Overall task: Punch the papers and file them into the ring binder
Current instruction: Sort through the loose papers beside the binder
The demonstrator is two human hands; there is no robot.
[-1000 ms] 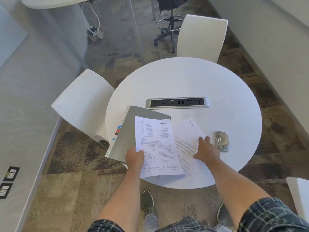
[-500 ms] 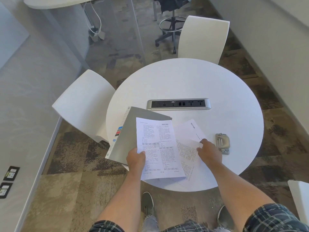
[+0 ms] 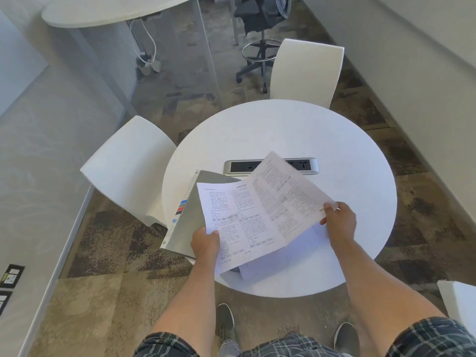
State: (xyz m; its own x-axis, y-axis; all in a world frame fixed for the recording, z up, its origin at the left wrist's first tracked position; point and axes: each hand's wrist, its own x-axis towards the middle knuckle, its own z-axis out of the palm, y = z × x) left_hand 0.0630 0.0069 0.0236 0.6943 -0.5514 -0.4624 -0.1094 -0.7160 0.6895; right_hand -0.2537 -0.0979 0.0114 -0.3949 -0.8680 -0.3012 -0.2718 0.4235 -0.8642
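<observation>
- Step in hand, as judged: gathering loose printed sheets into one stack before punching; nothing punched or filed yet
- To do it well: bring the right-hand sheet (image 3: pixel 288 199) flat onto the left-hand sheet (image 3: pixel 231 222), square the long edges, tap the stack on the round white table (image 3: pixel 296 132) so the holes will line up
- Judged risk: sheets are thin and bowed, a skewed overlap would mean misaligned holes; better to even them up before reaching for the punch
- Left hand (image 3: pixel 204 243): thumb on top, fingers curled under, pinching the lower left corner of its sheet, held above the table's near edge
- Right hand (image 3: pixel 338 222): thumb and fingers pinching the right edge of the second sheet, which is lifted and tilted, its far corner covering part of the table's power socket strip (image 3: pixel 305 166)
- The two sheets overlap in the middle, right one on top
- At least one more white sheet (image 3: pixel 309 243) lies flat on the table under the held ones; count cannot be told
- Grey ring binder (image 3: pixel 190 217) lies closed at the table's left edge, partly under the left-hand sheet, coloured spine labels facing left
- Hole punch not visible in this view, possibly hidden behind the right hand or paper
- White chairs (image 3: pixel 128 171) stand at left and far side
</observation>
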